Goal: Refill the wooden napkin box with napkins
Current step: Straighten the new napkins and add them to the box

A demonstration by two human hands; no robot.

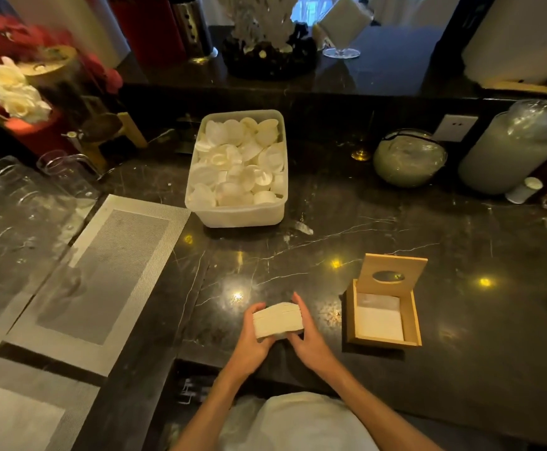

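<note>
A thick stack of white napkins [278,320] is pressed between both my hands just above the dark marble counter [461,320]. My left hand [252,345] grips its left side and my right hand [309,336] grips its right side. To the right stands the wooden napkin box [350,317], its lid [392,275] with an oval hole tipped up at the back. A few white napkins [379,317] lie in the bottom of the box. The box sits a short way from my right hand.
A plastic tub [243,216] of round white pieces stands behind the napkins. Woven placemats [103,271] and several glasses [21,196] fill the left side. Glass jars [409,157] and a tall container [509,148] stand at the back right, flowers [18,92] at the far left.
</note>
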